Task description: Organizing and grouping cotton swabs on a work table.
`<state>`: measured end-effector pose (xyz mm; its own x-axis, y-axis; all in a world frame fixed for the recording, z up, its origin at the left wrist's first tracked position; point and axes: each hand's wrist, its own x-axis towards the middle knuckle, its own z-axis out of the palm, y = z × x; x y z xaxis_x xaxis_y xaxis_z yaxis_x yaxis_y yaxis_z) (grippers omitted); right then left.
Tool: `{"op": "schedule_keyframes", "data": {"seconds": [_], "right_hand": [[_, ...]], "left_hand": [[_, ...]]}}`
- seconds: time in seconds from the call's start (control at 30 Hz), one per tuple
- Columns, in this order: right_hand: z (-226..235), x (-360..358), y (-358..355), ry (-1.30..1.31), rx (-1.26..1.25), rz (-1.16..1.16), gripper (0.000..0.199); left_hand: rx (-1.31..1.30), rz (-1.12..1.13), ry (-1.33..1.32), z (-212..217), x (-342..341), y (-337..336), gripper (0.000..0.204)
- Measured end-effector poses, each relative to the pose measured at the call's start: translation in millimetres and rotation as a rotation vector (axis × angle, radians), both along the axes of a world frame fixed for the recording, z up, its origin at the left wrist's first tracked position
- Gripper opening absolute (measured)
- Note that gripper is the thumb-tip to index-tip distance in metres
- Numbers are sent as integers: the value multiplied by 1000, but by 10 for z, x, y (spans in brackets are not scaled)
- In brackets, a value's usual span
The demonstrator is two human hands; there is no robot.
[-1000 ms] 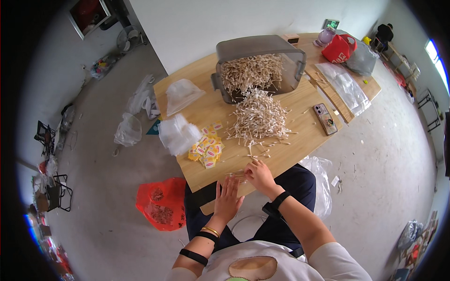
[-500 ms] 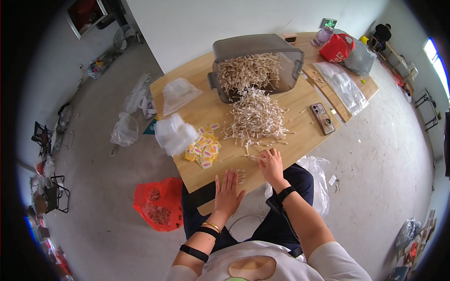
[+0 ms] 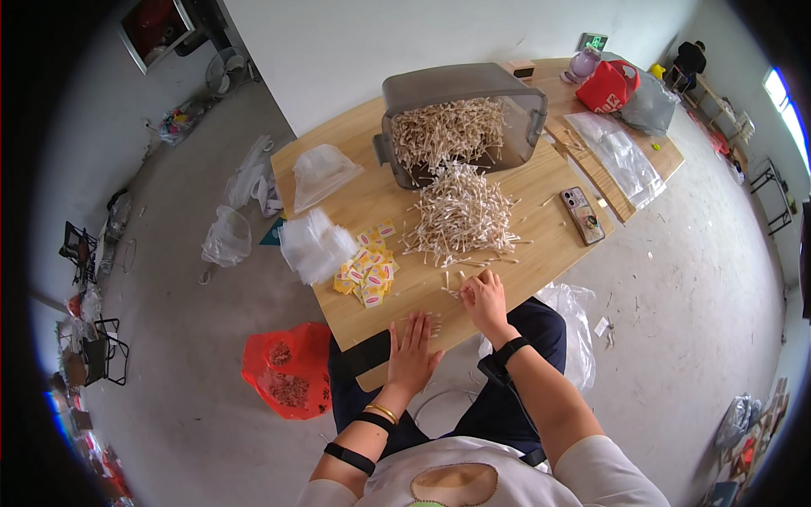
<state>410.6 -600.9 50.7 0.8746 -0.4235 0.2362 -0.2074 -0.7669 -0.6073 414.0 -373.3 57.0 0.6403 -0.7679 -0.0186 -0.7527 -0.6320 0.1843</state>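
My left hand [image 3: 411, 353] lies flat near the front edge of the wooden table [image 3: 355, 325], fingers stretched out over a few cotton swabs [image 3: 435, 324] whose tips peek out beside it. My right hand [image 3: 486, 304] is closed, its fingertips pinched around cotton swabs [image 3: 453, 289] at the tabletop; how many they grip is hidden. Just beyond is a large heap of cotton swabs [image 3: 465, 211]. It spills from a grey plastic bin [image 3: 460, 83] tipped on its side, with more swabs inside.
Left of the heap lie yellow-and-white cards [image 3: 367, 269], a stack of clear bags [image 3: 317, 245] and another plastic bag [image 3: 323, 173]. A phone [image 3: 582, 214] rests at the right. On the floor sits a red bag [image 3: 287, 372]; a person [image 3: 688, 61] sits far off.
My right hand has drawn slightly back toward me and left, its fingers curling more tightly over the swabs. My left hand stays almost in place.
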Motion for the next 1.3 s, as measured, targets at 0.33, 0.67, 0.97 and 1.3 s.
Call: {"op": "schedule_keyframes", "data": {"seconds": [0.33,0.67,0.97,1.3], "right_hand": [[57,-40,-120,-9,105,-67,11],[65,-41,-313,12,222,-163,8],[92,-75,-167,52,-29,44,6],[18,-103,-245,17,74,-49,10]], "left_hand": [[-89,89,47,104,83,198,78],[20,158,46,-39,143,514,84],[23,155,83,-88,152,523,87],[39,155,59,-105,151,542,87]]}}
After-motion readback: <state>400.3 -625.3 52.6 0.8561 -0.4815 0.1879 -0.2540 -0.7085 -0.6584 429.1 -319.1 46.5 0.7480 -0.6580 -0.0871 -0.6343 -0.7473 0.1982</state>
